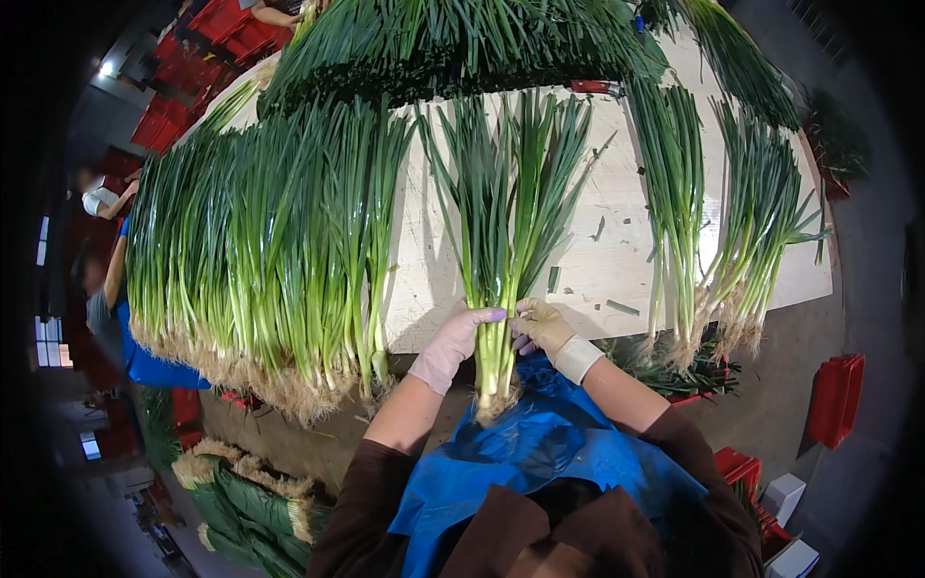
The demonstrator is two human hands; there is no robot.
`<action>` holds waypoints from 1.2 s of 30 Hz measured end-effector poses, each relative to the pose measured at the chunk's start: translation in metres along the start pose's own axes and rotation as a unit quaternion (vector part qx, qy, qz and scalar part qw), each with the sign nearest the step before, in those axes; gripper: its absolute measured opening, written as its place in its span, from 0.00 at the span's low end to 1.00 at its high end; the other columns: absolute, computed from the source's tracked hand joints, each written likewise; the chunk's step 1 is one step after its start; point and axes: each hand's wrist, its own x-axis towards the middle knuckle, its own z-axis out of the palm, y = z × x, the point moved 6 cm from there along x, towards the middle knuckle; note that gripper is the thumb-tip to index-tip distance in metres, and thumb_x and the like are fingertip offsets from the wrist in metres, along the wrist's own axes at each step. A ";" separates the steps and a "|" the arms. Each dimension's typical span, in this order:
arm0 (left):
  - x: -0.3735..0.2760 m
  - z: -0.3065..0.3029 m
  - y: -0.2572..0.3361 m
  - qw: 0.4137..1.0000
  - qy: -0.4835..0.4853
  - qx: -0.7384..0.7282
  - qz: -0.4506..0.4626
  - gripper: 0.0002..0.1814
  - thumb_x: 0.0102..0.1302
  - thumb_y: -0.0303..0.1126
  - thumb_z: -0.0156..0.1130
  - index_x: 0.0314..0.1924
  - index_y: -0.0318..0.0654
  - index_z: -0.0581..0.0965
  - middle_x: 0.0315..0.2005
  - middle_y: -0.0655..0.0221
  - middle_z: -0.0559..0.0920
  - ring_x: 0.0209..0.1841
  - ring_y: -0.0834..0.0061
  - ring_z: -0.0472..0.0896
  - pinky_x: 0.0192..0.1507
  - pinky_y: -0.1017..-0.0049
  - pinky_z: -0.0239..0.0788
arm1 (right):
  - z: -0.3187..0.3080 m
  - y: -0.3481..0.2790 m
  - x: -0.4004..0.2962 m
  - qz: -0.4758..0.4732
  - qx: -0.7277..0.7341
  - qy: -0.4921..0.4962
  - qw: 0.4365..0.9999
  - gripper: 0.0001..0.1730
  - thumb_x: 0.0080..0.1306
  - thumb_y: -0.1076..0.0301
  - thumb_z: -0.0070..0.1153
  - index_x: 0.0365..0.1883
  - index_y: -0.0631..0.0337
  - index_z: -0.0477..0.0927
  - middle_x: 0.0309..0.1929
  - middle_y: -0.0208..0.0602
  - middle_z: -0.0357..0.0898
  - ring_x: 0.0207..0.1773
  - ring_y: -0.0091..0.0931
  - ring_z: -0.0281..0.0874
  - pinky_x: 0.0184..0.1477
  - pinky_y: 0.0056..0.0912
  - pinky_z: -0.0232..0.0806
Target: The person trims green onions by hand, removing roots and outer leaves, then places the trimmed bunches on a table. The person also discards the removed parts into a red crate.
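A bunch of green onions (pixel 498 347) stands out over the table's front edge, roots toward my body and dark leaves fanned out on the tabletop. My left hand (pixel 457 339), in a pale glove, grips the stalks from the left, its purple-tipped thumb across them. My right hand (pixel 548 334), in a yellowish glove with a light wrist cuff, is at the right side of the same stalks. Its fingers are bent against them, partly hidden; whether it grips any cannot be told. A wide row of green onions (pixel 267 246) lies to the left, roots over the edge.
Smaller bunches of green onions (pixel 679 217) lie at the right. A red-handled knife (pixel 596 87) lies by the heap of leaves (pixel 462 43) across the table (pixel 600 274). Wrapped bundles (pixel 253 506) sit lower left. A red crate (pixel 837 401) stands right. Other people work at the left.
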 end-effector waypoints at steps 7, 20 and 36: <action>-0.011 0.001 -0.016 0.994 -0.051 -0.096 -0.011 0.23 0.56 0.27 0.61 0.53 0.28 0.73 0.40 0.58 0.81 0.41 0.66 0.81 0.47 0.66 0.75 | 0.012 -0.024 -0.036 -0.017 -0.194 -0.022 0.981 0.28 0.65 0.64 0.56 0.62 0.61 0.65 0.30 0.35 0.79 0.25 0.22 0.77 0.24 0.24 0.70; -0.027 -0.029 -0.001 0.990 0.112 0.079 -0.027 0.22 0.55 0.24 0.70 0.51 0.32 0.75 0.37 0.61 0.83 0.36 0.70 0.82 0.40 0.73 0.76 | 0.044 -0.012 -0.040 -0.074 -0.286 -0.156 0.943 0.28 0.63 0.60 0.54 0.59 0.64 0.67 0.35 0.43 0.79 0.32 0.29 0.80 0.37 0.32 0.72; -0.088 -0.063 -0.024 0.957 0.159 0.213 0.117 0.13 0.65 0.21 0.58 0.50 0.35 0.73 0.37 0.73 0.80 0.38 0.83 0.78 0.41 0.79 0.72 | -0.001 -0.032 -0.011 -0.110 -0.207 -0.023 0.972 0.21 0.66 0.64 0.51 0.54 0.70 0.72 0.39 0.43 0.81 0.36 0.27 0.81 0.38 0.27 0.74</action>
